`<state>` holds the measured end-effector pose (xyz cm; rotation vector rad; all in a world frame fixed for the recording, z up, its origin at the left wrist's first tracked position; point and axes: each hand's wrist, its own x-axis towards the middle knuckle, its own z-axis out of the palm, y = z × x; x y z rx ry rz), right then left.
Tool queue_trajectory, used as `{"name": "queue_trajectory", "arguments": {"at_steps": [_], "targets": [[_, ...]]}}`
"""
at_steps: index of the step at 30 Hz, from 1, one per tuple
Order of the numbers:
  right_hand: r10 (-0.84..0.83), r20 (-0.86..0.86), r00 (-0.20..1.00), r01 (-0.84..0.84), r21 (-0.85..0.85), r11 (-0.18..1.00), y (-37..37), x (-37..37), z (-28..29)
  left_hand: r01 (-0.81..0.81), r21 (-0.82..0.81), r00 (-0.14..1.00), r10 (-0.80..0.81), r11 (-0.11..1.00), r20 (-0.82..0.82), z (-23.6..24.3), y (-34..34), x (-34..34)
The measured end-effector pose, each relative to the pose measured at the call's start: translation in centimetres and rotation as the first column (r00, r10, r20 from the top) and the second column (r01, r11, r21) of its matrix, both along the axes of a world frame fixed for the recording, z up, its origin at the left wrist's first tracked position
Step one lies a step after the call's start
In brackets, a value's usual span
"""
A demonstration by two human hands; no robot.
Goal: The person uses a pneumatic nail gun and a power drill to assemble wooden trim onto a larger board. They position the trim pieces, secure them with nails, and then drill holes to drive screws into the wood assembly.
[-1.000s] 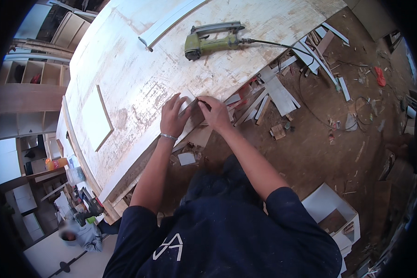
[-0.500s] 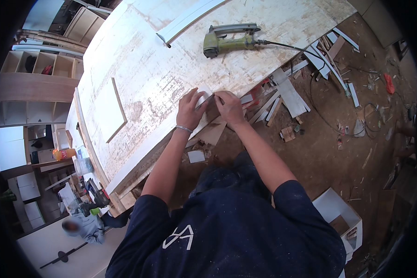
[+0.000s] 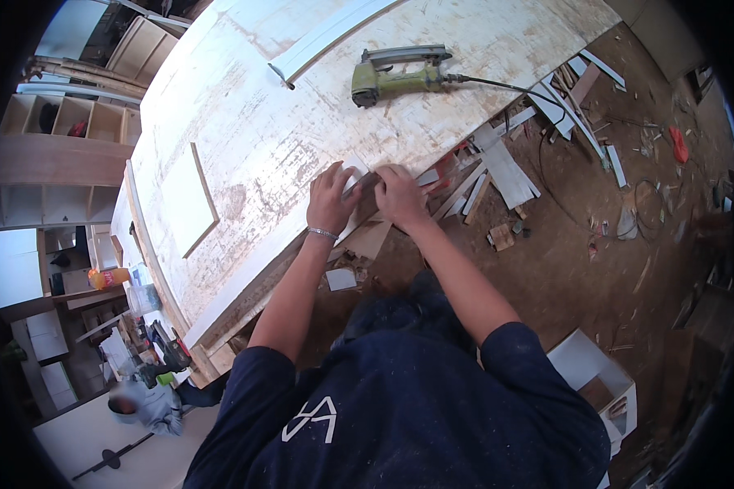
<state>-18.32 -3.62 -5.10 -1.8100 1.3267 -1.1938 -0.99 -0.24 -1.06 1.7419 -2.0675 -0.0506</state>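
A long white strip [image 3: 235, 295] lies along the near edge of the worn white workbench [image 3: 245, 106]. My left hand [image 3: 331, 200], with a bracelet at the wrist, grips its far end, fingers over the top and thumb on the near side. Close beside it, my right hand [image 3: 400, 196] is curled at the bench edge, knuckles up. Its fingertips are hidden, so whatever they hold cannot be made out. A green nail gun [image 3: 400, 80] rests on its side on the bench, beyond both hands.
A white panel [image 3: 189, 200] and another white strip [image 3: 334, 39] lie on the bench. The nail gun's dark hose [image 3: 497, 83] runs over the right edge. Offcuts [image 3: 510, 171] litter the floor. A white box [image 3: 595, 367] stands right; a person [image 3: 151, 399] is at lower left.
My right hand has turned slightly and its fingers have curled over the bench edge, hiding the pinched fingertips. My left hand stays on the strip. The whole view has shifted a little.
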Motion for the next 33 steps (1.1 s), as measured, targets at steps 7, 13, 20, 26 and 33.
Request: {"name": "queue_trajectory", "arguments": {"at_steps": [7, 13, 20, 26, 33], "targets": [[-0.252, -0.658, 0.710, -0.013, -0.370, 0.929, -15.9, -4.0, 2.1, 0.009, 0.003, 0.999, -0.009, 1.000, -0.047, 0.3, 0.1, 0.4], [0.219, -0.841, 0.494, -0.257, 0.099, 0.961, -24.9, -3.7, 2.5, 0.012, 0.011, 0.994, -0.011, 1.000, -0.111, 0.7, -0.3, 0.9], [0.307, -0.774, 0.553, -0.058, 0.332, 0.942, -19.4, -1.7, 14.2, -0.054, 0.110, 0.974, 0.076, 0.992, -0.212, -0.7, 0.8, 1.7], [0.575, -0.253, 0.778, -0.239, 0.727, 0.643, -10.3, -6.2, 19.2, 0.018, 0.171, 0.952, 0.035, 0.985, -0.304, 1.5, 0.2, 1.6], [0.600, -0.590, 0.540, -0.202, 0.602, 0.773, -5.8, -1.9, 19.1, -0.025, -0.006, 0.918, 0.020, 1.000, -0.397, 1.3, 1.3, 2.4]]}}
